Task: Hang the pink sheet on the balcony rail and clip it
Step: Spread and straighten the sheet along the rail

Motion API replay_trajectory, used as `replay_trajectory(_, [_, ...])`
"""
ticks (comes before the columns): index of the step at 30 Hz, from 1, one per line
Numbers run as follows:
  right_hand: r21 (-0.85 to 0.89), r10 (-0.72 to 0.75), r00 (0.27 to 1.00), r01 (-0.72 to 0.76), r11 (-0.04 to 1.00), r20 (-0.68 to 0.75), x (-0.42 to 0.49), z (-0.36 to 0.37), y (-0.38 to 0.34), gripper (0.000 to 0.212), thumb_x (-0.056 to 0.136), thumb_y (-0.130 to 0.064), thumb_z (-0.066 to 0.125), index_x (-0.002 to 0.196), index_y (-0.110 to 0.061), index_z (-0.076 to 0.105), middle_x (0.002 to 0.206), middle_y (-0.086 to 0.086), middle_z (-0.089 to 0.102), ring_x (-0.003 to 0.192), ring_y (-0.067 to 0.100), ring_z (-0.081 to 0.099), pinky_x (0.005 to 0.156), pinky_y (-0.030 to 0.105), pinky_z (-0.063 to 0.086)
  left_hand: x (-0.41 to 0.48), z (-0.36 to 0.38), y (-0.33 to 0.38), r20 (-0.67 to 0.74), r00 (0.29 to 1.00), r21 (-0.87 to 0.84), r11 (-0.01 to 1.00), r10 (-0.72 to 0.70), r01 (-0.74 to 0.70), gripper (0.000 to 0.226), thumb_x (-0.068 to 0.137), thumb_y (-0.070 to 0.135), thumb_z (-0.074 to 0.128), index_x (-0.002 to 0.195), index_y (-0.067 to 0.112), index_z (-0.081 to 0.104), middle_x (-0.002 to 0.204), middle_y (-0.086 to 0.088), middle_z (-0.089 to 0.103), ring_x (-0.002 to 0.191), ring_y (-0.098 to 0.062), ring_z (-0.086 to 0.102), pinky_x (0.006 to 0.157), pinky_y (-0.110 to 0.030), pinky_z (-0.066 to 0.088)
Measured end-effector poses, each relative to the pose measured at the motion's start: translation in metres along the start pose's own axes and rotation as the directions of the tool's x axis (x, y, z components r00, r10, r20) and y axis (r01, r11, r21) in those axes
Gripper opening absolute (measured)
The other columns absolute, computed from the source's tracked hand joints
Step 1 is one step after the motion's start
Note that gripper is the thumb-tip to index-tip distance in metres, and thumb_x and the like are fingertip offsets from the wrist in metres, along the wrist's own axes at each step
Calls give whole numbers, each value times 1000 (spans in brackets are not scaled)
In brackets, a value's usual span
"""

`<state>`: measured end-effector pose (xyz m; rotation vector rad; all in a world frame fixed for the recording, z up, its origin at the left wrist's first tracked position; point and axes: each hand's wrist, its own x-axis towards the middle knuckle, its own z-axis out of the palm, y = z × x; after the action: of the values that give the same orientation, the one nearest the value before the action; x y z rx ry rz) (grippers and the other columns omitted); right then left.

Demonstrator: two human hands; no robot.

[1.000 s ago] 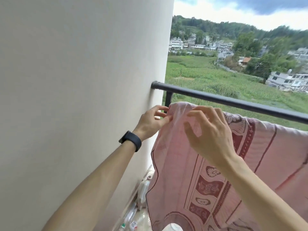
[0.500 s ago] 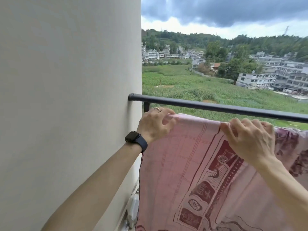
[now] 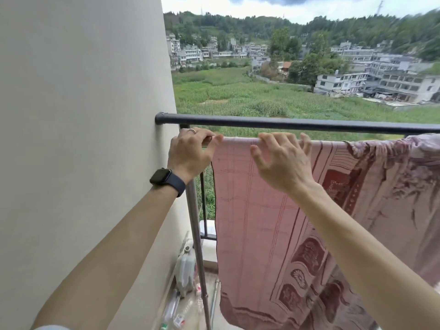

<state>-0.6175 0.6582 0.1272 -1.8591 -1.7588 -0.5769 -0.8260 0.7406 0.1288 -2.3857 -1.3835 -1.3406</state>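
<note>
The pink sheet [image 3: 257, 222], with dark red patterned borders, hangs down in front of the railing. Its straight top edge runs just below the black balcony rail [image 3: 297, 123]. My left hand [image 3: 190, 153], with a ring and a dark watch at the wrist, is closed on the sheet's top left corner near the wall. My right hand [image 3: 283, 163] is a little to the right, fingers spread, fingertips resting over the top edge, thumb in front of the cloth. I see no clip.
A plain cream wall [image 3: 83, 139] fills the left side. A grey upright pole [image 3: 197, 246] stands by the railing's end. A plastic jug [image 3: 185, 272] and small bottles [image 3: 171, 310] lie on the floor below. More cloth bunches over the rail at the right [image 3: 404, 167].
My right hand has let go of its grip and slid left along the top edge toward my left hand. The sheet's edge now lies straighter and higher, close under the rail.
</note>
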Motion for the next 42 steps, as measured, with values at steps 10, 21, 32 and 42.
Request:
replay_trajectory(10, [25, -225, 916, 247, 969, -332, -8, 22, 15, 29, 105, -34, 47, 126, -25, 65, 124, -5, 68, 110, 20, 62, 98, 41, 39, -17, -2, 15, -116, 993, -317, 947, 8, -45, 27, 85, 53, 67, 90, 27, 74, 89, 11, 69, 90, -12, 65, 87, -44, 53])
replay_trajectory(21, [109, -13, 971, 40, 993, -241, -19, -2, 35, 47, 86, -43, 51, 126, -21, 63, 134, 0, 62, 129, 21, 49, 116, 53, 15, -23, 9, 18, -265, 964, -218, 974, 1, -61, 12, 88, 26, 63, 99, 23, 67, 97, 6, 66, 95, -16, 58, 92, -42, 47])
replay_trajectory(32, [-17, -199, 962, 199, 980, -186, 15, 2, -26, 26, 92, -36, 66, 105, -15, 71, 102, 4, 69, 93, 25, 59, 78, 40, 48, -72, 70, 21, 534, 787, -449, 686, -308, 573, 64, 89, 31, 68, 144, 19, 37, 131, 5, 49, 120, -13, 47, 106, -41, 41])
replay_trajectory(42, [139, -88, 994, 97, 986, -68, 9, -12, 12, 39, 97, -46, 50, 122, -17, 61, 118, 5, 68, 107, 24, 59, 91, 40, 43, -85, 71, -4, 456, 847, -486, 722, -271, 493, 12, 95, 21, 61, 92, 13, 53, 87, -3, 62, 79, -19, 59, 72, -30, 51])
